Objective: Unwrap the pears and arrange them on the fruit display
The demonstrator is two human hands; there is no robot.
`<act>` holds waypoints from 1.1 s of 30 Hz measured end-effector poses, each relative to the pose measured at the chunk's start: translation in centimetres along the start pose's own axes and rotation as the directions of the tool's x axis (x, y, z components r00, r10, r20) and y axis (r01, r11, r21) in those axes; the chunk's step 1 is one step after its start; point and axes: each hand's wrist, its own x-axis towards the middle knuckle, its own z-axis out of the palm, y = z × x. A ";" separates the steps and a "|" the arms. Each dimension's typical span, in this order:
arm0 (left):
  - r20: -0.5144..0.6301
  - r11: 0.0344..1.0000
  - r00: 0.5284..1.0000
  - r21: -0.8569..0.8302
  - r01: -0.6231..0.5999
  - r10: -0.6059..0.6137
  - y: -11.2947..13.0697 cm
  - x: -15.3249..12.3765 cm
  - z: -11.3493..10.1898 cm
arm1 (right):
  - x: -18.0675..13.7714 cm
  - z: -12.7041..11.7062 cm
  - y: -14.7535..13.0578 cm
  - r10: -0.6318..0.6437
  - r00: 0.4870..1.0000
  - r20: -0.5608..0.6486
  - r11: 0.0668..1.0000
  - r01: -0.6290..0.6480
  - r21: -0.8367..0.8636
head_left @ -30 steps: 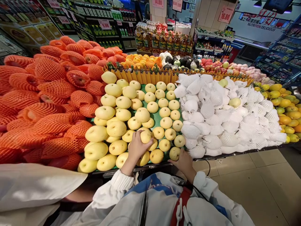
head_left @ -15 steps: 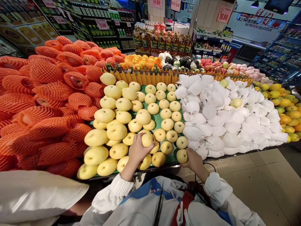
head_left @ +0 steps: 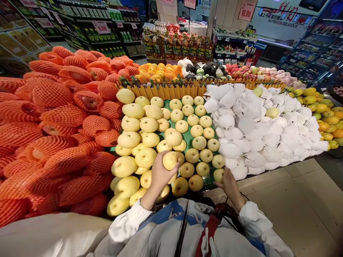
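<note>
Yellow pears [head_left: 150, 125] lie in rows on a green mat [head_left: 189, 141] in a shop display. My left hand [head_left: 160, 175] is wrapped round one pear [head_left: 171, 160] in the front rows, thumb on its right side. My right hand [head_left: 228, 180] grips a smaller pear [head_left: 219, 174] at the front right corner of the mat. Both wrists come out of white knitted cuffs above my blue and white jacket.
Fruit in orange foam nets [head_left: 53, 117] is heaped to the left, fruit in white nets [head_left: 257, 125] to the right. A yellow picket divider [head_left: 171, 90] closes the back. Mangoes [head_left: 324, 110], bottle shelves and price signs stand beyond. Tiled floor [head_left: 289, 200] lies at right.
My right hand has slid its pear rightward along the front row to the mat's corner. My left hand stays clasped on its pear. The view has shifted slightly.
</note>
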 end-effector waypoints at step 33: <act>-0.134 0.978 0.972 -0.105 0.181 -0.194 -0.7 -0.5 -2.9 | 14.0 -8.3 -10.0 -0.215 0.976 0.034 0.971 0.218 -0.103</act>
